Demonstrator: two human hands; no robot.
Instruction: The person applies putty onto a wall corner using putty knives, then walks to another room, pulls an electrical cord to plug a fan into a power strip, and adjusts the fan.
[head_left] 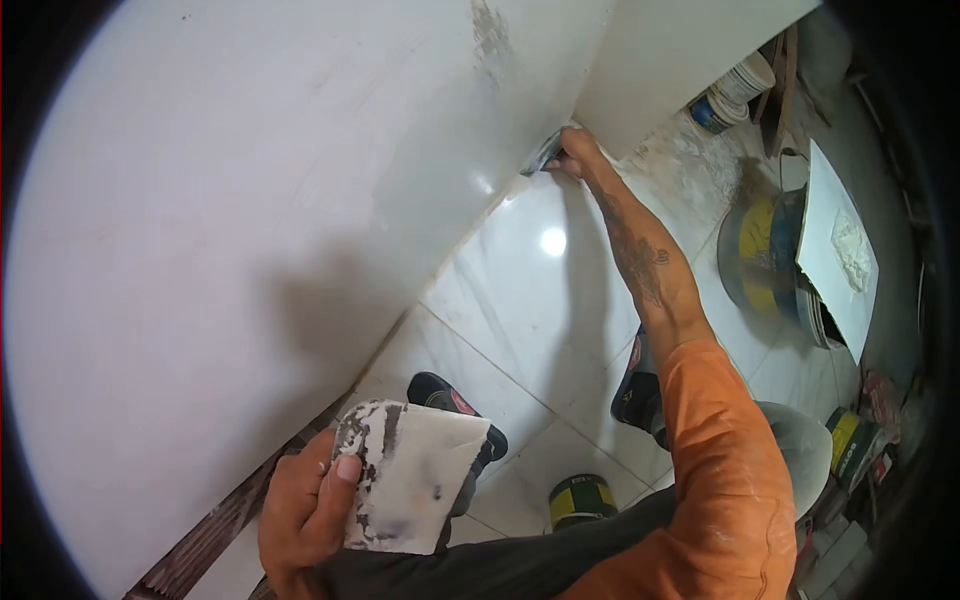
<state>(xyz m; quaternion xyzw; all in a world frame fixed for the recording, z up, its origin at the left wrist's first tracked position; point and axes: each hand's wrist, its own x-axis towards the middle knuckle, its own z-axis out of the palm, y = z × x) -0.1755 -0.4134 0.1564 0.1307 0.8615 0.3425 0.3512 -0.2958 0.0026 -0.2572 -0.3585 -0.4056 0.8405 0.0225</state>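
Observation:
My left hand [308, 500] grips a flat board [425, 480] at the lower left, its thumb over the edge, with white paste smeared along the side near the fingers. My right arm reaches far forward, and my right hand [575, 153] is closed on a dark, flat scraper [543, 152]. That scraper lies against the foot of the white wall [250, 180], by the inner corner where the wall meets the floor. Gray patches and smudges mark the wall.
White floor tiles [500, 290] lie below, with my two shoes on them. A small tub [582, 498] stands near my legs. On the right, a large bucket [755, 255] carries a tilted white panel [840, 250] with paste. More tubs [718, 112] stand beyond the corner.

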